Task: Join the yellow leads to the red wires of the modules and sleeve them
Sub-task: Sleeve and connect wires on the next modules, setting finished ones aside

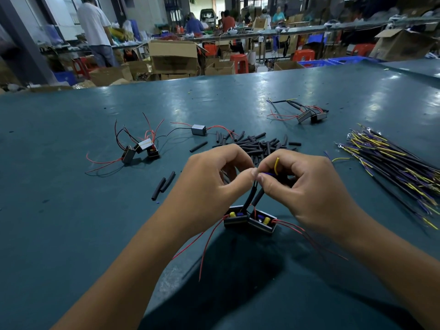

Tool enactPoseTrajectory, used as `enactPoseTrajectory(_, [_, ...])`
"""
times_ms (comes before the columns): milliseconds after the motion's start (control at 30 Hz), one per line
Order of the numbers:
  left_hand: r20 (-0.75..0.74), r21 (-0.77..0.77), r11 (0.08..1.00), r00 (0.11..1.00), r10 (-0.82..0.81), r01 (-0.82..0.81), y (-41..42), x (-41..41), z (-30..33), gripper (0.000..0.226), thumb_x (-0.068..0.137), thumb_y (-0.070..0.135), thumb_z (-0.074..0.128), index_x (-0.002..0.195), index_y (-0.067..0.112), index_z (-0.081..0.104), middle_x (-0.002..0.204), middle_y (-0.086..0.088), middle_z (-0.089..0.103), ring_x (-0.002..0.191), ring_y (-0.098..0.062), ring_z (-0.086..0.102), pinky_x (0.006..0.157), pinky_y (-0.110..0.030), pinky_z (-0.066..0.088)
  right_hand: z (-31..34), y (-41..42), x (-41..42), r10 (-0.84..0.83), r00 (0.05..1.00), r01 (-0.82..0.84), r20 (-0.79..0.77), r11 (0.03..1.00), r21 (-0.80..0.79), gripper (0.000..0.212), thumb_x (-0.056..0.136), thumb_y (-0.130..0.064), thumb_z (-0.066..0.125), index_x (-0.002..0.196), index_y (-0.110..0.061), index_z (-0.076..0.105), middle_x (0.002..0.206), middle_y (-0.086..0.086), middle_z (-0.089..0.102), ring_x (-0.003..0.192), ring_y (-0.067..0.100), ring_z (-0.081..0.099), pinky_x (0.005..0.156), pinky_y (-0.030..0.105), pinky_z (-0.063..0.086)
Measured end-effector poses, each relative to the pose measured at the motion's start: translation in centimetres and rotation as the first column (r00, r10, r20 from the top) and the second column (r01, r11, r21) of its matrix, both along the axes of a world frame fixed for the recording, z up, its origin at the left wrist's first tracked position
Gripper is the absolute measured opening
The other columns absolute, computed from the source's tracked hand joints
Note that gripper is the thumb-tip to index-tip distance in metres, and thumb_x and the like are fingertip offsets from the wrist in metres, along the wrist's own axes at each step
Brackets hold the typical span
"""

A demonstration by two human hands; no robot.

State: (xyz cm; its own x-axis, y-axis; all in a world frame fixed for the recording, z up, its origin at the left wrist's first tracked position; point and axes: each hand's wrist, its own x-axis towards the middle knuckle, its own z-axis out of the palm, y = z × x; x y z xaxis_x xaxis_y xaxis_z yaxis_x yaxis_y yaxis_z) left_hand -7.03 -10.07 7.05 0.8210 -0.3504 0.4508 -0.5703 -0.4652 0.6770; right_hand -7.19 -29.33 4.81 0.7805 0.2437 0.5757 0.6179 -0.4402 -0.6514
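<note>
Pinching together above the near edge of the counter [71, 144], the left hand [212, 177] and right hand [302, 184] meet fingertip to fingertip on wire ends, a yellow lead [276, 166] curling up from the right hand's curled fingers. Two black sleeves [252, 198] run down to two modules [250, 220] side by side, red wires [209, 241] trailing. Loose sleeving [259, 144] lies beyond; bundled leads [390, 160] lie at right.

Both forearms enter from 6 o'clock, converging toward centre frame. My left hand [214, 177] sits at 9 o'clock of the meeting point, fingers curled, thumb and forefinger pinched. My right hand [302, 184] sits at 3 o'clock, fingers curled, thumb tip meeting the left's. Both backs face the camera, wrists bare.
</note>
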Motion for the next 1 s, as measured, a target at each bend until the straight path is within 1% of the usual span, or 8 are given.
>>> enactPoseTrajectory(133, [0.029, 0.063, 0.997, 0.999, 0.04, -0.042, 0.0, -0.3, 0.2, 0.013, 0.094, 0.024, 0.069, 0.081, 0.021, 0.068, 0.064, 0.015, 0.056, 0.055, -0.003, 0.044, 0.053, -0.012, 0.032, 0.1, 0.1, -0.2, 0.008, 0.999, -0.007, 0.043, 1.0, -0.03, 0.008, 0.088, -0.015, 0.069, 0.084, -0.022, 0.069, 0.066, -0.004, 0.058, 0.057, 0.008, 0.049, 0.056, 0.015, 0.038])
enactPoseTrajectory(333, [-0.146, -0.107, 0.993, 0.988, 0.042, -0.058, -0.4, -0.5, 0.2, 0.017, 0.09, 0.017, 0.071, 0.073, 0.015, 0.071, 0.066, -0.013, 0.064, 0.052, -0.005, 0.04, 0.048, -0.015, 0.031, 0.2, 0.3, -0.4, -0.018, 0.992, 0.026, 0.126, 0.998, -0.06, 0.002, 0.085, -0.013, 0.07, 0.084, -0.015, 0.07, 0.069, -0.006, 0.061, 0.062, 0.012, 0.054, 0.059, 0.015, 0.04])
enactPoseTrajectory(567, [-0.2, -0.099, 0.987, 0.974, 0.109, -0.13, -0.6, -0.8, 0.6, 0.019, 0.087, 0.012, 0.066, 0.068, 0.008, 0.068, 0.055, -0.009, 0.048, 0.046, -0.004, 0.033, 0.044, -0.011, 0.027, 0.4, 0.5, -0.5, -0.025, 0.966, 0.063, 0.256, 0.988, -0.141, 0.004, 0.084, -0.006, 0.071, 0.083, -0.01, 0.07, 0.073, -0.005, 0.063, 0.066, 0.004, 0.053, 0.065, 0.009, 0.039])
enactPoseTrajectory(633, [-0.36, -0.162, 0.971, 0.927, 0.106, -0.174, -0.7, -0.7, 0.5, 0.023, 0.086, 0.013, 0.064, 0.063, 0.008, 0.066, 0.052, -0.002, 0.043, 0.045, -0.007, 0.031, 0.042, -0.013, 0.027, 0.3, 0.6, -0.5, -0.017, 0.945, 0.085, 0.328, 0.977, -0.194, 0.001, 0.085, -0.006, 0.071, 0.084, -0.007, 0.07, 0.075, -0.002, 0.065, 0.068, 0.006, 0.054, 0.066, 0.014, 0.042])
enactPoseTrajectory(733, [-0.694, -0.314, 0.921, 0.717, -0.059, -0.229, -0.8, -0.7, 0.3, 0.031, 0.084, 0.015, 0.06, 0.054, 0.018, 0.065, 0.052, 0.004, 0.042, 0.044, -0.011, 0.027, 0.042, -0.021, 0.022, 0.1, 0.5, -0.6, 0.002, 0.91, 0.114, 0.415, 0.96, -0.254, 0.004, 0.087, -0.007, 0.069, 0.083, -0.005, 0.069, 0.076, 0.0, 0.064, 0.066, 0.01, 0.054, 0.063, 0.021, 0.044])
enactPoseTrajectory(800, [-0.745, -0.393, 0.892, 0.647, -0.165, -0.225, -0.8, -0.7, 0.4, 0.031, 0.086, 0.015, 0.06, 0.056, 0.019, 0.066, 0.057, 0.002, 0.041, 0.045, -0.011, 0.026, 0.043, -0.022, 0.021, 0.0, 0.4, -0.5, 0.001, 0.908, 0.113, 0.42, 0.963, -0.245, 0.005, 0.087, -0.007, 0.069, 0.083, -0.005, 0.068, 0.076, 0.0, 0.063, 0.066, 0.009, 0.053, 0.064, 0.019, 0.042])
enactPoseTrajectory(933, [-0.347, -0.205, 0.975, 0.938, 0.012, -0.088, -0.2, -1.1, 1.0, 0.022, 0.091, 0.017, 0.068, 0.07, 0.014, 0.071, 0.061, -0.002, 0.064, 0.05, -0.006, 0.048, 0.045, -0.019, 0.037, 0.2, 0.0, -0.2, -0.04, 0.936, 0.106, 0.35, 0.979, -0.171, 0.005, 0.085, -0.005, 0.072, 0.082, -0.006, 0.068, 0.074, -0.002, 0.063, 0.067, 0.006, 0.052, 0.066, 0.012, 0.04])
enactPoseTrajectory(1000, [-0.13, -0.075, 0.995, 0.99, 0.053, -0.064, 0.1, -1.2, 1.2, 0.017, 0.092, 0.019, 0.07, 0.076, 0.019, 0.074, 0.067, -0.004, 0.07, 0.054, -0.012, 0.055, 0.051, -0.03, 0.043, 0.2, -0.1, -0.1, -0.063, 0.947, 0.115, 0.315, 0.982, -0.148, 0.007, 0.085, -0.005, 0.072, 0.08, -0.007, 0.068, 0.071, -0.004, 0.062, 0.065, 0.003, 0.05, 0.066, 0.007, 0.036])
